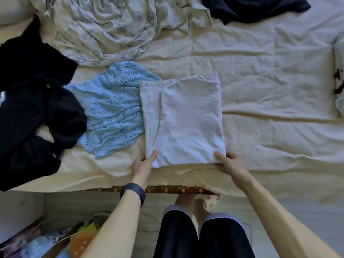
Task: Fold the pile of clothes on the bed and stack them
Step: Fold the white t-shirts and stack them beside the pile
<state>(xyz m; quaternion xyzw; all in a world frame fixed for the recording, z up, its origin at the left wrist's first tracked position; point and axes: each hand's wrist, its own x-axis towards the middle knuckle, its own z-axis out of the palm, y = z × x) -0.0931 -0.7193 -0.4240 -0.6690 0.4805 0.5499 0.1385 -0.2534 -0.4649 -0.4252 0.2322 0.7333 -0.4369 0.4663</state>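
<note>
No readable text anywhere. Patterned sheet print too blurred to read; dark marks on right-edge garment illegible.

Both forearms are stretched out bare over the near edge of the bed, angled in toward each other a bit, and a dark band is worn on the left wrist. The left hand is set at the near left corner of the folded white garment, with the thumb laid flat on top and the fingers tucked out of sight underneath, so that corner is pinched. Same deal at the near right corner, which is pinched by the right hand, thumb on top and fingertips curled just under the edge.
</note>
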